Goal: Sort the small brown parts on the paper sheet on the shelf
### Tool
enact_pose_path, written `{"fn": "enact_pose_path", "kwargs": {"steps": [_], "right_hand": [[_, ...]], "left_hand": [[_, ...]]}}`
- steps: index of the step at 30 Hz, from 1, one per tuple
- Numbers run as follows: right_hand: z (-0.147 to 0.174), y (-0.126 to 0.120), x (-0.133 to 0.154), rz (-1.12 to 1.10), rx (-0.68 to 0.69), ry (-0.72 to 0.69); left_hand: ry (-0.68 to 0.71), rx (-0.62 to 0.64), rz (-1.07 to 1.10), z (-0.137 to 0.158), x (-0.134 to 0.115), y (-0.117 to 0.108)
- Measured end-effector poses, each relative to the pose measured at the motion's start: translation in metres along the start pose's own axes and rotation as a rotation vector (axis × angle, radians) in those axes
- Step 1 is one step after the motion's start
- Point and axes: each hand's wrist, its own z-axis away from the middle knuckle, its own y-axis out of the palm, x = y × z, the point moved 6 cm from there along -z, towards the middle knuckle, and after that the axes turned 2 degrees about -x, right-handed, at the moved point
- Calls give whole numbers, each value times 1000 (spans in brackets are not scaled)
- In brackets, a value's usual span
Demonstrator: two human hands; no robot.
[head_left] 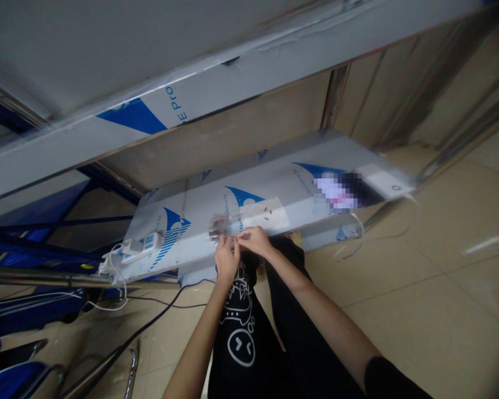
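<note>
My left hand (227, 256) and my right hand (254, 240) meet at the front edge of a metal shelf (199, 221) covered in printed film. The fingertips of both are pinched together close to each other, and whatever is between them is too small to make out. Just beyond my left fingers lies a clear plastic bag (218, 226) with brownish contents. Behind my right hand is a whitish sheet (270, 213), with a few small dark pieces (268, 210) on it.
A power strip (140, 247) with plugs and white cables sits at the shelf's left end. To the right is a device with a blurred-out screen (336, 191), beside a white box (385, 180). A black cable (158, 315) runs along the lower left. An upper beam (216, 94) crosses above.
</note>
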Motion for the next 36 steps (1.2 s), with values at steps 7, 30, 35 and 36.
{"fn": "enact_pose_path", "kwargs": {"steps": [7,30,35,36], "right_hand": [[3,-1,3,16,-93,10],[2,-11,1,45,-105,27],[1,-15,2,86,-153,22],[1,-16,1,95,-165,30]], "left_hand": [[31,-9,-65,-1,-1,-3],[41,-7,-29,-4,-8,1],[-12,-52,-13,-3,-6,-2],[-23,-67,-7,-3,-6,-3]]}}
